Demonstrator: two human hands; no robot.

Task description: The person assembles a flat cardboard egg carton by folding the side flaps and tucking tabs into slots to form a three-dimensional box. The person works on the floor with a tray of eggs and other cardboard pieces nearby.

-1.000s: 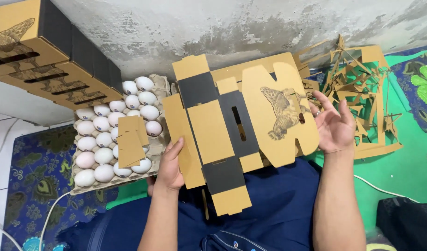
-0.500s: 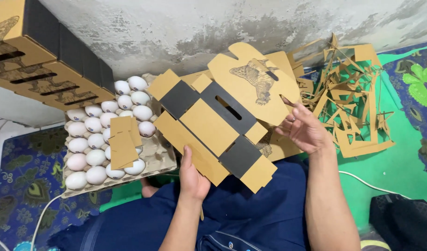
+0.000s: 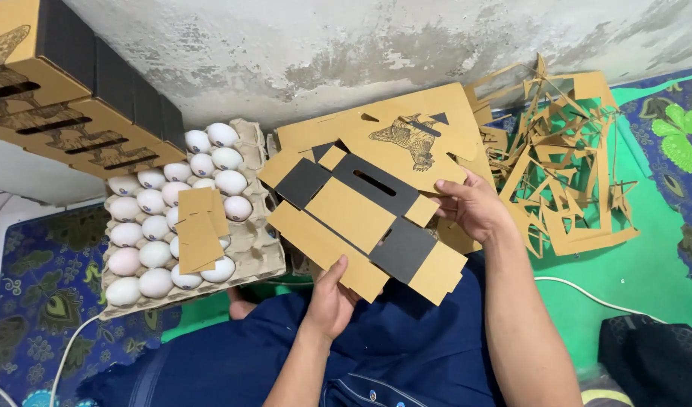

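Note:
A flat die-cut cardboard box blank (image 3: 365, 203), tan with black panels and a printed hen, is held over my lap. My left hand (image 3: 332, 290) grips its near lower edge. My right hand (image 3: 472, 205) holds its right side, fingers on the panel by the hen. Under it lie more flat blanks (image 3: 466, 113) of the same kind. To the left stands a grey egg tray (image 3: 259, 249) filled with white eggs (image 3: 156, 230), and two small tan cardboard pieces (image 3: 200, 237) rest on top of the eggs.
Assembled tan-and-black boxes (image 3: 67, 98) are stacked at the upper left. A heap of cardboard offcuts (image 3: 572, 173) lies at the right on a green mat (image 3: 640, 264). A stained wall (image 3: 346, 53) is behind. White cable (image 3: 587, 298) runs over the mat.
The blank has turned and tilted from nearly upright to slanting flatter, its hen panel swinging up and away. My right hand moved down toward its right edge; my left hand shifted to the lower edge.

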